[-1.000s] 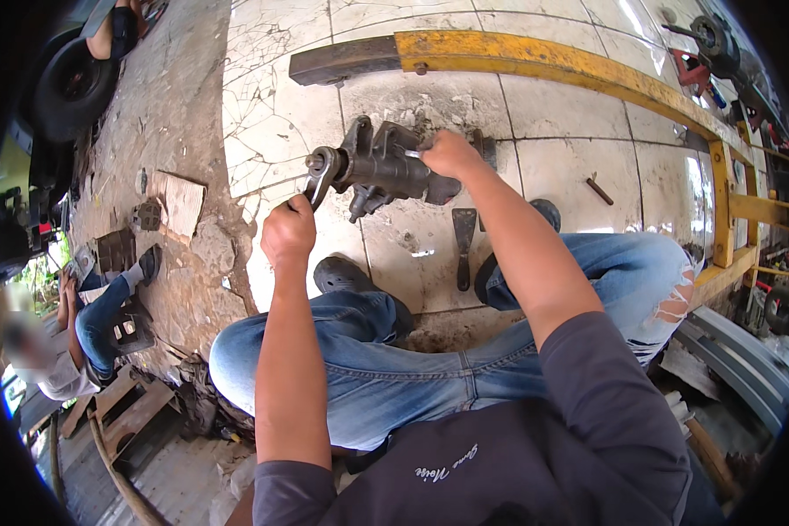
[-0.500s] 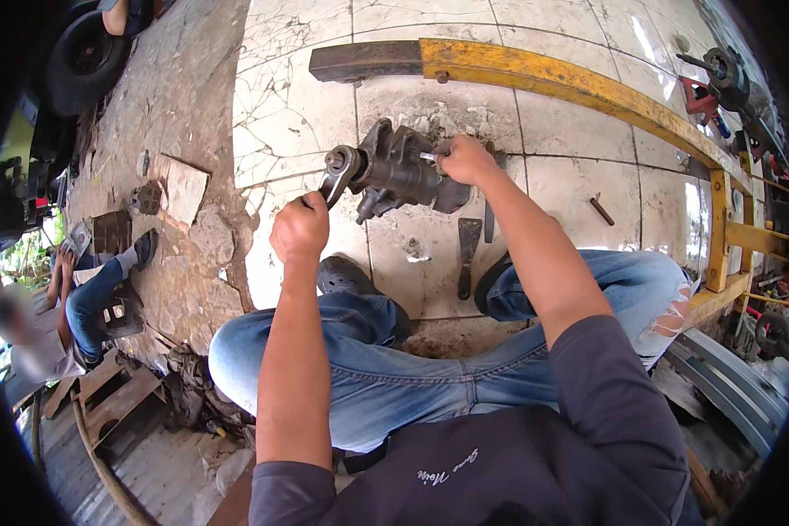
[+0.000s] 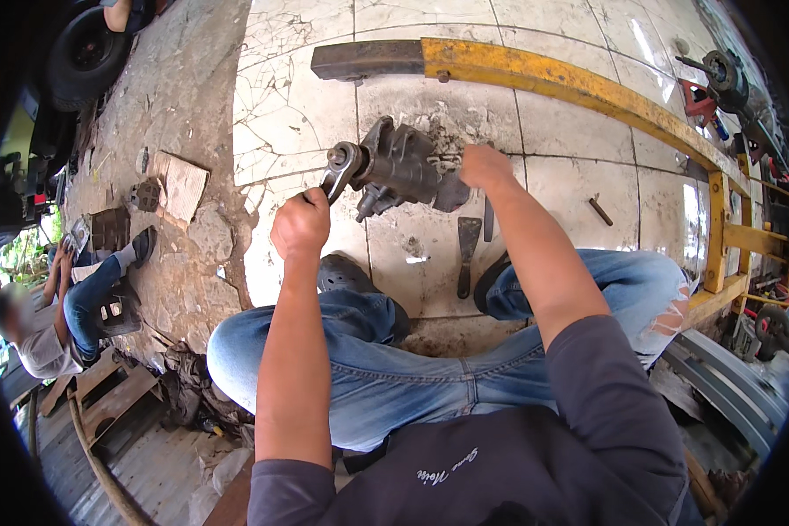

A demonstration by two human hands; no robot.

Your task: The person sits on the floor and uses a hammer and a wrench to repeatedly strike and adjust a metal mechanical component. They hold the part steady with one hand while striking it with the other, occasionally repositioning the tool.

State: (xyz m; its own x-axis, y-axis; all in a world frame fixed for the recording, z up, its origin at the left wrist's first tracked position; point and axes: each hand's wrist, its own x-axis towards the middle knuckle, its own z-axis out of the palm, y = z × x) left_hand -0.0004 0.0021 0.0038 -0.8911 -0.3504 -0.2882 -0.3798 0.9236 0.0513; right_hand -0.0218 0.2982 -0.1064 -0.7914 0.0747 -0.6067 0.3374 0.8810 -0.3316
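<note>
With the left hand [image 3: 299, 225], grips the lower end of a metal lever [image 3: 332, 182], keeping fingers wrapped firmly about it. Finds the ring-shaped upper end of that lever around the left end of a dark metal assembly [image 3: 403, 167]. With the right hand [image 3: 486, 167], reaches to the right end of the assembly, holding fingers curled inward; cannot tell from this view whether pinching a part or only touching it. Locates the assembly on the tiled floor [image 3: 570, 193], ahead of the feet and between the two hands. Records a scraper [image 3: 468, 254] just below the right hand, pointing its dark handle toward the body, and a dark flat bar [image 3: 488, 217] close beside it. Notes a short rusty rod [image 3: 600, 211] farther right, apart from the other tools. Observes a yellow beam [image 3: 535, 66] beyond the assembly, running to the right. Lists cardboard [image 3: 182, 188] on the rough ground at left, and a seated co-worker [image 3: 48, 346] beyond.
</note>
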